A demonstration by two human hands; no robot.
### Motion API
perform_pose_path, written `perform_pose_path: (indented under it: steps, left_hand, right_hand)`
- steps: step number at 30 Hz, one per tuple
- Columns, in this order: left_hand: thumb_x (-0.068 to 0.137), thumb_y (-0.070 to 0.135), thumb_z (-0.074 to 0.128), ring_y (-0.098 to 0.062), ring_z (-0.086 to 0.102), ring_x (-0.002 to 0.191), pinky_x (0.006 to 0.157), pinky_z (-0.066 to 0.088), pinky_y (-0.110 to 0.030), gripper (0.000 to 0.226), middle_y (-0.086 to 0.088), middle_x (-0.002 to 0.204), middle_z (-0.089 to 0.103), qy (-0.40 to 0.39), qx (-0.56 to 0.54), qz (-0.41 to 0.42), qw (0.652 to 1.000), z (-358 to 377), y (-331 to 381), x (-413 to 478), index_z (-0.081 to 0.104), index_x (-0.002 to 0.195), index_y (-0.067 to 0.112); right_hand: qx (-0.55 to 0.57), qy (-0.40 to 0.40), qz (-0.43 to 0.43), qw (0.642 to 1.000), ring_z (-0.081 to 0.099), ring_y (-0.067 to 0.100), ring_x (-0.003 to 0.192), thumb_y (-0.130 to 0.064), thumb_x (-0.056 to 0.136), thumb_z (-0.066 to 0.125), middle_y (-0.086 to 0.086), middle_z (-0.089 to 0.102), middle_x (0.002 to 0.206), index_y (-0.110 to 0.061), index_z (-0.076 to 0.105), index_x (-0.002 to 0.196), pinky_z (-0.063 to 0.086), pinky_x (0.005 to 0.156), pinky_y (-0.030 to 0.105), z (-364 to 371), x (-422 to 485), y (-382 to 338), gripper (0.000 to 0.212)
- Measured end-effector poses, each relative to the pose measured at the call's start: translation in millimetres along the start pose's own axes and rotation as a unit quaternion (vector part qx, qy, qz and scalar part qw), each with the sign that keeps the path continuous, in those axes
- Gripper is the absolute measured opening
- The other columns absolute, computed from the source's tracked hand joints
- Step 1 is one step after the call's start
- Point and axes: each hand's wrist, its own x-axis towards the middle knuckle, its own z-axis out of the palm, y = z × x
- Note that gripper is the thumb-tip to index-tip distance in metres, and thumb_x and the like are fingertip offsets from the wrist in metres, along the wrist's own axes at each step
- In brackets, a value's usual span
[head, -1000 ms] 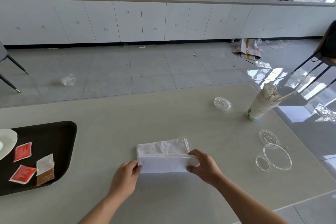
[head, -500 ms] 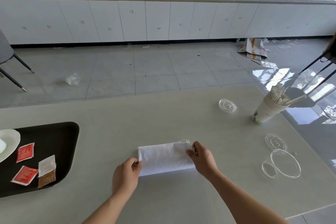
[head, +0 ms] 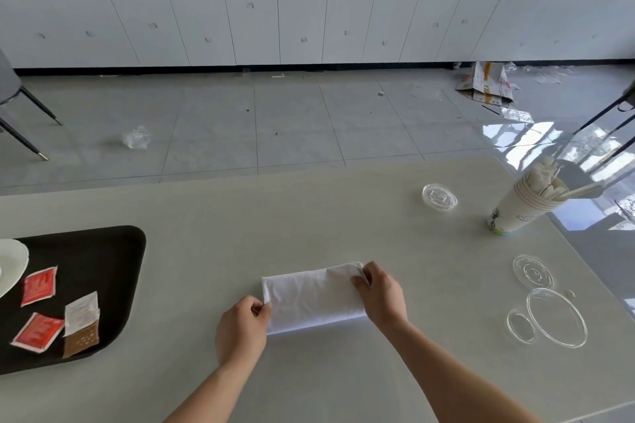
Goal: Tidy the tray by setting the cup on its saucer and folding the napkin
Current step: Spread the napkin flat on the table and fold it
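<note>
Already folded into a strip, the white cloth napkin (head: 311, 297) lay on the pale bench (head: 343, 223), right of the black plastic tray (head: 103, 257). The left hand (head: 242, 330) pinched its near-left corner, the right hand (head: 379, 295) its far-right; no cup showed.

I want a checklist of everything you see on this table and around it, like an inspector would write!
Surface: pale table, dry and mostly bare in the middle.
Job's things: white napkin folded into a strip, lying on the table, not on the black tray; part of a white saucer on the tray; no cup on it that shows.
Clutter: red sachets and a brown one on the tray; clear lids; paper cup stuffed with sticks.
Grippers: left hand pinches the napkin's left end; right hand pinches its right end.
Cables: nothing seen.
Surroundings: littered tile floor, white cabinets, chair legs.
</note>
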Motion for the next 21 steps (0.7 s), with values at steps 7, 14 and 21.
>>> perform_pose_path:
  steps: [7, 14, 21]
  left_hand:
    - [0.085, 0.030, 0.062, -0.020, 0.061, 0.067, 0.055, 0.045, -0.030, 0.012, 0.012, 0.071, 0.065, 0.014, -0.001, 0.004, 1.000, 4, -1, 3, 0.055, 0.077, 0.026]
    - [0.083, 0.023, 0.054, -0.034, 0.058, 0.097, 0.075, 0.050, -0.042, 0.028, -0.010, 0.105, 0.058, 0.105, 0.063, 0.170, 0.978, 4, -4, -6, 0.059, 0.109, 0.015]
    - [0.094, 0.058, 0.022, -0.029, 0.016, 0.147, 0.116, 0.014, -0.049, 0.072, -0.010, 0.159, 0.022, -0.023, 0.261, 0.338, 0.904, 26, 7, 19, 0.027, 0.150, 0.013]
  right_hand:
    - [0.017, 0.006, 0.012, 1.000, 0.061, 0.027, 0.079, -0.032, 0.091, 0.066, 0.004, 0.066, 0.084, -0.014, 0.056, 0.100, 0.047, 0.066, 0.034, 2, 9, 2, 0.023]
    - [-0.080, 0.126, -0.187, 0.971, 0.054, 0.022, 0.111, -0.027, 0.091, 0.065, -0.004, 0.059, 0.121, -0.018, 0.061, 0.118, 0.052, 0.084, 0.035, 4, -11, 13, 0.028]
    - [-0.286, -0.051, -0.223, 0.931, -0.023, 0.014, 0.149, -0.062, 0.098, 0.017, -0.007, -0.012, 0.166, -0.019, 0.002, 0.157, -0.009, 0.120, 0.043, 35, -4, 3, 0.075]
